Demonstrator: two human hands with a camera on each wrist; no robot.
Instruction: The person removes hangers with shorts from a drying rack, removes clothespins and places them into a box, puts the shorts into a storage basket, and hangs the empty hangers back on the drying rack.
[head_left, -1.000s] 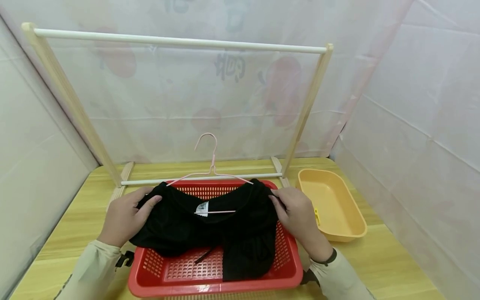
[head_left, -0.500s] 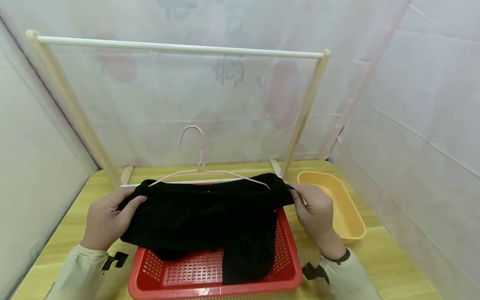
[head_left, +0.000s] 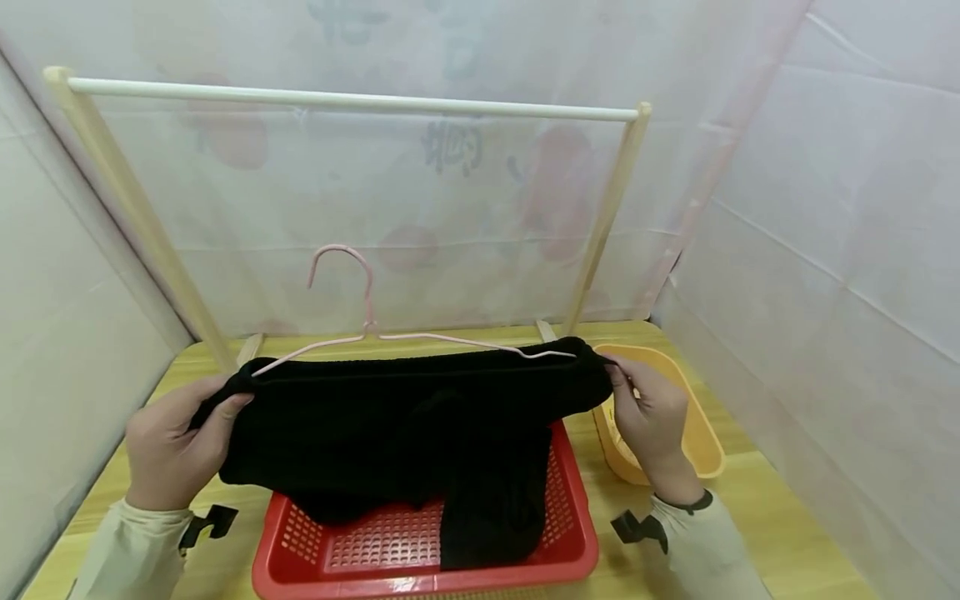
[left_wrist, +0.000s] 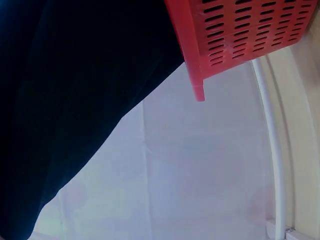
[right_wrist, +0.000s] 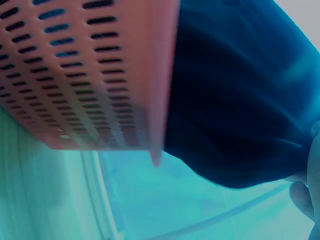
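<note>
A black garment (head_left: 390, 417) is stretched between both hands, its wide, elastic-looking opening uppermost. The left hand (head_left: 176, 442) pinches one corner of this opening, thumb in front. At the opposite corner the right hand (head_left: 648, 408) grips the fabric between thumb and fingers. A pink wire hanger (head_left: 370, 329) has its arms inside the opening, with the hook standing free above; its lower bar is hidden by cloth. Part of the garment hangs into a red perforated basket (head_left: 558, 571). Dark cloth fills much of the left wrist view, and fingertips show at the right wrist view's edge.
Behind the basket stands a rack with a white top rail (head_left: 360, 98) and pale wooden posts (head_left: 611, 208). A yellow tray (head_left: 708, 433) sits to the right on the wood-grain table (head_left: 780, 533). Pale patterned sheets (head_left: 465, 208) enclose the back and sides.
Both hands have moved apart, pulling the garment's opening wider and flatter. The hanger has shifted left and up slightly, and the white label inside the opening has gone out of sight.
</note>
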